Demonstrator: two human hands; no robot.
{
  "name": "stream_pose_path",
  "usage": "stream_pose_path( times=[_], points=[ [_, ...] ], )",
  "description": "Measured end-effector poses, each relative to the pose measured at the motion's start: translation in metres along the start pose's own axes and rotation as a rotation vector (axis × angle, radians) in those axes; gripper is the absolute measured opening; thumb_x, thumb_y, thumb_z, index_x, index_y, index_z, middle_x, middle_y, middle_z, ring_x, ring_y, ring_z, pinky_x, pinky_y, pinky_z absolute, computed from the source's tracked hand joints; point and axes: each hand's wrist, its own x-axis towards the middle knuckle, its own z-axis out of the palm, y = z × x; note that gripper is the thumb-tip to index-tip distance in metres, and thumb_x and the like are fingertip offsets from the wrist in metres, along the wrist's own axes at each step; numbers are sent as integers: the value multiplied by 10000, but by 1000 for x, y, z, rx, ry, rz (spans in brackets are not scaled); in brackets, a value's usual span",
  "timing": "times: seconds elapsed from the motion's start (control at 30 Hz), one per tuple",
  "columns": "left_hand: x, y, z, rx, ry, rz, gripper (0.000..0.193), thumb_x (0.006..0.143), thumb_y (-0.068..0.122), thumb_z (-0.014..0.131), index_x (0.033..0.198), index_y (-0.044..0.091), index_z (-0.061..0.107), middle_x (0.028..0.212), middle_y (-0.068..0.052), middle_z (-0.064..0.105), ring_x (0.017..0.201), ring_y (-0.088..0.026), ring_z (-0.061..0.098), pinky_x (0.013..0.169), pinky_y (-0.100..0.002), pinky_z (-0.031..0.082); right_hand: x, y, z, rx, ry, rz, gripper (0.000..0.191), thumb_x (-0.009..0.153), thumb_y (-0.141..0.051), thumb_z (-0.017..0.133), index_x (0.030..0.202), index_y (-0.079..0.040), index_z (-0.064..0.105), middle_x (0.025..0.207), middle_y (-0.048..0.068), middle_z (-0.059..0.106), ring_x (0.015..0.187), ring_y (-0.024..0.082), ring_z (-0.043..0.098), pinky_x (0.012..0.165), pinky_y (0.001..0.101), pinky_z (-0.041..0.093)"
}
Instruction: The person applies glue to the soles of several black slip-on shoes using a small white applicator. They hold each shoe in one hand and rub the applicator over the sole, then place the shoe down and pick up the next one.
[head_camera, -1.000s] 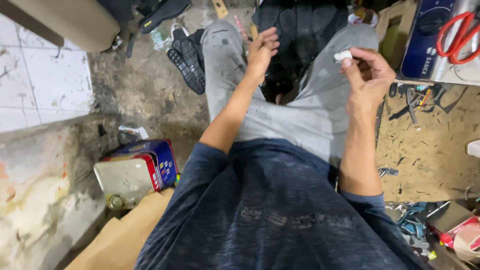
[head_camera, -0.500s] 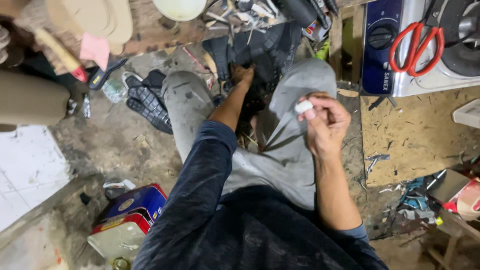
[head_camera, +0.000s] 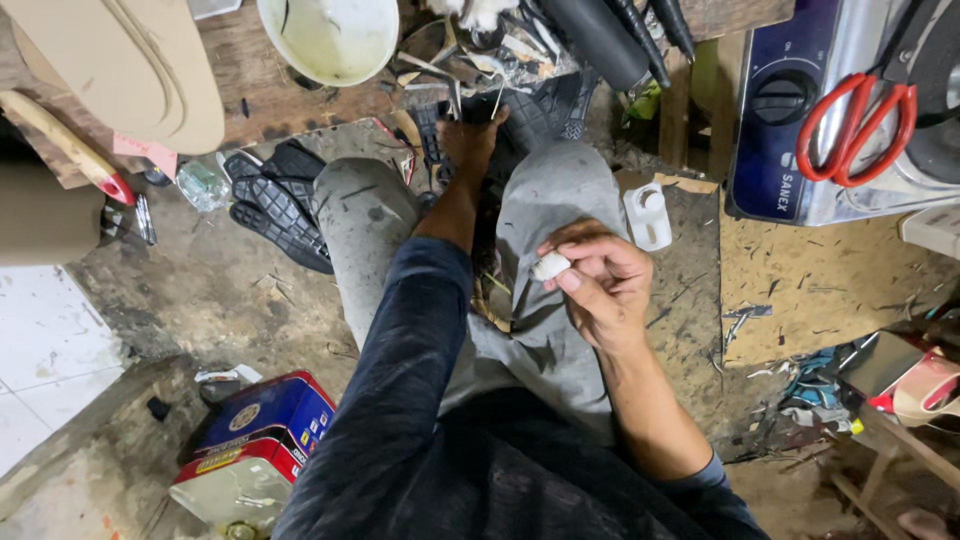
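Seated worker, head view. The right hand (head_camera: 600, 285) pinches a small white cylindrical piece (head_camera: 551, 265) between thumb and fingertips, above the grey-trousered right knee (head_camera: 550, 200). The left hand (head_camera: 470, 140) reaches among clutter at the wooden surface (head_camera: 250, 95); whether it grips anything cannot be told. Risk: the light pinch could slip, dropping the piece into floor debris. The cream round bowl (head_camera: 330, 40) appears empty; the small white plastic bottle (head_camera: 647, 215) has unseen contents.

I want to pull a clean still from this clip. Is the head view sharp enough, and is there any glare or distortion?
Head view: right hand and white piece sharp; left hand slightly soft; glare on the silver appliance; wide-angle bending at the edges; lower right corner dim.
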Motion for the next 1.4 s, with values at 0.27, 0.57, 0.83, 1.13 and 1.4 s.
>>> stream_pose_path(
  times=[0.27, 0.57, 0.83, 1.13, 1.4],
  points=[
    [0, 11, 16, -737, -368, 175, 741, 622, 355, 958, 1196, -30, 692, 1214, -156, 729, 1094, -259, 675, 933, -378, 521, -1, 8, 15, -28, -65, 14, 207, 931, 79, 719, 1134, 40, 715, 1159, 232, 676, 1056, 286, 703, 841, 337, 624],
    [12, 24, 32, -555, -214, 22, 742, 703, 338, 990, 1269, -31, 682, 1290, -188, 651, 1182, -309, 597, 1000, -398, 478, -14, 5, 16, -101, -58, -64, 211, 928, 80, 736, 1132, 32, 713, 1174, 210, 668, 1121, 293, 691, 946, 368, 603],
    [18, 36, 23, -1060, -414, -46, 805, 596, 219, 1002, 1266, 9, 608, 1250, -126, 652, 1139, -299, 601, 993, -439, 492, -20, 0, 4, -146, -35, -106, 217, 915, 59, 755, 1124, 21, 713, 1160, 207, 690, 1048, 271, 698, 886, 355, 611],
    [-2, 3, -36, -1061, -721, -13, 743, 699, 239, 936, 1332, -64, 695, 1294, -131, 727, 1206, -251, 641, 1050, -395, 468, -21, -25, -46, -158, 60, -254, 227, 954, 45, 732, 1177, 16, 706, 1203, 193, 700, 978, 215, 680, 875, 329, 567],
    [-113, -84, -125, -1152, -824, -124, 668, 732, 246, 888, 1305, 11, 637, 1262, -103, 692, 1188, -276, 630, 1030, -465, 506, -56, -36, -90, -104, 123, -334, 226, 992, 76, 706, 1212, 32, 680, 1209, 178, 706, 1021, 220, 679, 882, 335, 554]
  ],
)
